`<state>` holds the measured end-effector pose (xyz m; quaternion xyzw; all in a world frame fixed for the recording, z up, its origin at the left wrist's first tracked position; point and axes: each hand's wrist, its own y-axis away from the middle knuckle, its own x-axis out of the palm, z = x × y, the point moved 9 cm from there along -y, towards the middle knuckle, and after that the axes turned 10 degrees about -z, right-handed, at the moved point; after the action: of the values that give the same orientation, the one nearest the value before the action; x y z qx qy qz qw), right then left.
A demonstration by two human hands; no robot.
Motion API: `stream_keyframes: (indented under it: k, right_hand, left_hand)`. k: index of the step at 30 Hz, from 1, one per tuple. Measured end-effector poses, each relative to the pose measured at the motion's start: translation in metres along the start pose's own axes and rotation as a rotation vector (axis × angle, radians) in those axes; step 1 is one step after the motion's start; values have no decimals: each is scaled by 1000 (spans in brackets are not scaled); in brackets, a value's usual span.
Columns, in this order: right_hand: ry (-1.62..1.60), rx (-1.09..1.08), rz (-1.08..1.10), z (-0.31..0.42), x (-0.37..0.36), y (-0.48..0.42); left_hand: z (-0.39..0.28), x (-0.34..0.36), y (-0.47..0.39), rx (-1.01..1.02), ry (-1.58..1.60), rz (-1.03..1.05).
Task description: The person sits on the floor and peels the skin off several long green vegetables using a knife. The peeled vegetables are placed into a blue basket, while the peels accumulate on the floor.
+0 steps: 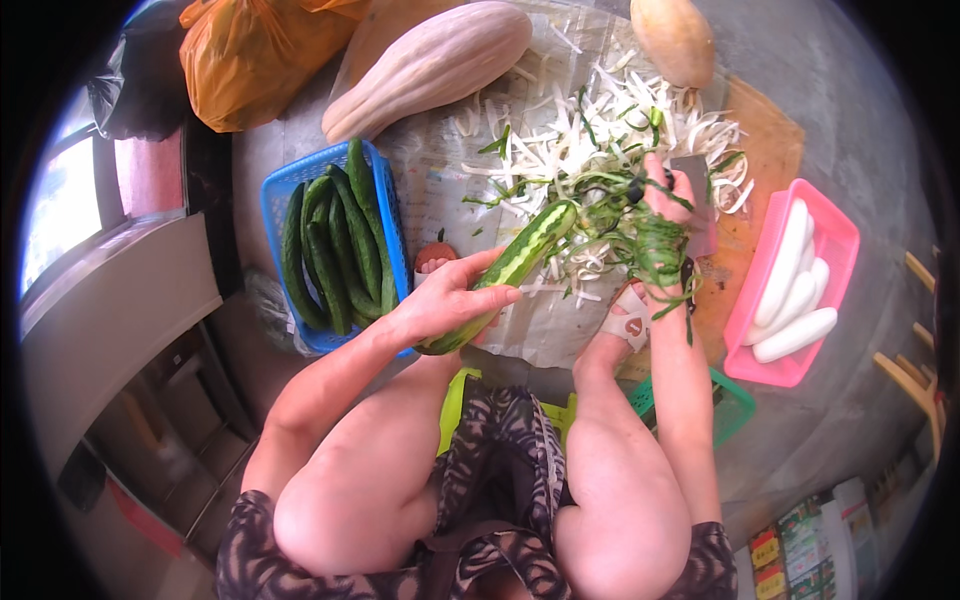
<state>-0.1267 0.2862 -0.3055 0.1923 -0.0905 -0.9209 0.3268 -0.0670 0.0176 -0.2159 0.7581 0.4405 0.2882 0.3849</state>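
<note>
My left hand is closed around a large cucumber, tilted up to the right. Pale stripes run along its upper side where skin is gone. Green peel strips cling to my right hand and wrist. Its fingers grip a peeler with black parts, mostly hidden by the strips and held just beyond the cucumber's far end. Under both hands spreads a heap of white and green peelings on newspaper. A broad knife blade shows behind my right wrist.
On the left stands a blue basket of cucumbers. A pink basket holds long white vegetables at right. Beyond lie a large pale gourd, a smaller tan one and an orange plastic bag. A green basket sits beside my leg.
</note>
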Motion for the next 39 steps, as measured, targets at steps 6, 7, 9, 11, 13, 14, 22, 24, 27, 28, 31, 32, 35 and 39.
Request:
stream_keyframes:
  k: [6, 7, 9, 11, 13, 14, 22, 24, 27, 28, 31, 32, 35, 39]
  right_hand:
    - [-151, 13, 126, 4, 13, 29]
    - [-259, 145, 76, 3, 8, 19]
    - [-37, 95, -97, 13, -17, 2]
    - [-90, 155, -31, 7, -14, -1]
    - [-130, 214, 37, 1, -11, -2]
    - [-84, 165, 98, 3, -4, -2]
    - [32, 216, 186, -10, 0, -24]
    - [17, 265, 202, -7, -5, -7]
    - [172, 165, 165, -2, -15, 1]
    - [202, 134, 164, -2, -12, 1]
    - [256, 52, 99, -18, -16, -13]
    - [235, -13, 123, -26, -18, -13]
    - [190, -336, 246, -18, 7, 31]
    - [299, -614, 148, -19, -46, 20]
  left_hand:
    - [-8, 7, 2, -61, -18, 43]
    - [-9, 6, 6, -79, 12, 41]
    - [-11, 0, 6, 37, -55, 18]
    - [-12, -3, 2, 248, -303, -5]
    - [-32, 2, 8, 345, -644, -29]
    - [-40, 5, 10, 366, -840, -36]
    - [-41, 11, 20, 887, -1190, -124]
    - [-37, 8, 24, 913, -1232, -150]
    - [-41, 9, 29, 966, -1322, -178]
    - [-47, 11, 29, 976, -1322, -160]
    - [-56, 18, 32, 998, -1338, -28]
    - [-56, 18, 31, 955, -1377, -12]
    - [-65, 13, 35, 926, -1130, -48]
    - [-85, -8, 42, 1023, -668, -119]
